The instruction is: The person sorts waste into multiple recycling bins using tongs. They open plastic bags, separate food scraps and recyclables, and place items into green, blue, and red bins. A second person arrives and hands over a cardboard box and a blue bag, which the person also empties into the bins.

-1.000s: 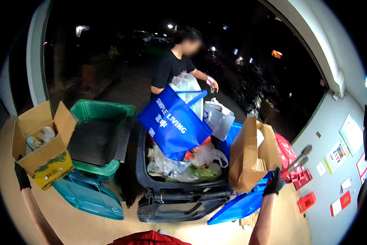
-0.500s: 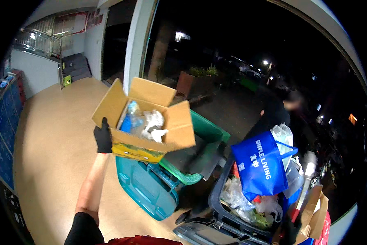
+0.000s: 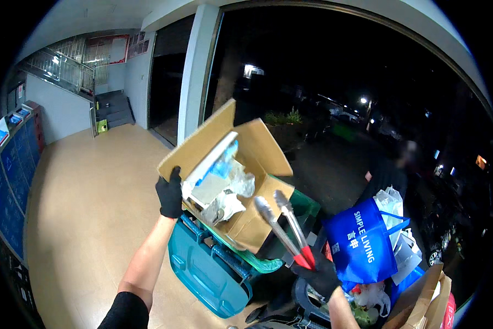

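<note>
My left hand [image 3: 170, 194], in a black glove, grips the left side of an open cardboard box [image 3: 268, 145]. The box is tipped over a green wheeled bin [image 3: 265, 265], whose teal lid [image 3: 211, 274] hangs open on the near side. Inside the box lie a white flat piece [image 3: 209, 167], crumpled clear plastic [image 3: 242, 183] and white crumpled scraps [image 3: 224, 207]. My right hand [image 3: 319, 273], also black-gloved, closes around the red handles of metal tongs [image 3: 295, 223]. The tong tips are apart, in front of the box's right side, with nothing between them.
To the right, a dark bin [image 3: 304, 293] is heaped with plastic bags and a blue shopping bag [image 3: 361, 241]. Another cardboard box [image 3: 416, 299] stands at its right. A person [image 3: 386, 175] is in the dark beyond. Blue cabinets [image 3: 13, 175] line the left; stairs [image 3: 115, 107] rise behind.
The box has tilted and shifted right, and its contents have slid. My right hand has come up from the lower right with the tongs, now beside the box.
</note>
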A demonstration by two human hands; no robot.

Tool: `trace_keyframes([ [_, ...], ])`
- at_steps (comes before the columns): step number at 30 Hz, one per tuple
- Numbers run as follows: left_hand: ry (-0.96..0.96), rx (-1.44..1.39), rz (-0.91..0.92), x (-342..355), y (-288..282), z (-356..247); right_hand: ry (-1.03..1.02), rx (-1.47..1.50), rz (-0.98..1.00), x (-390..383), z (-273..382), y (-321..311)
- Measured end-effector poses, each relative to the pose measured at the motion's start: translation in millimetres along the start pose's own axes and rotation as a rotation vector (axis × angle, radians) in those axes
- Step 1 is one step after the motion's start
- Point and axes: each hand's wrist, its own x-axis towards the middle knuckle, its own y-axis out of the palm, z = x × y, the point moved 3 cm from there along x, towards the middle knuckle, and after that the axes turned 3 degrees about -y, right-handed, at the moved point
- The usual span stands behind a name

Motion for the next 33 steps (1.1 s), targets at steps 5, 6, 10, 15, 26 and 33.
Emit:
trace_keyframes([
  [5,-0.083,0.039,0.175,-30.4,-2.2,29.2,0.027,0.054,0.199,38.2,-45.6,43.2],
  [6,-0.103,0.058,0.183,-31.1,-1.0,29.5,-0.011,0.069,0.192,42.9,-53.1,53.1],
  [10,-0.122,0.141,0.190,-30.1,-0.9,27.3,0.015,0.104,0.418,67.1,-47.8,89.4],
  [15,-0.069,0.087,0.097,-19.1,2.1,34.8,0.013,-0.339,0.358,91.2,-30.8,117.1],
  [26,-0.077,0.089,0.044,1.5,-21.2,44.8,-0.045,-0.476,0.439,122.5,-22.4,79.0],
  [33,-0.153,0.051,0.036,-9.0,-17.5,39.0,-0.054,-0.433,0.413,122.7,-65.9,53.1],
])
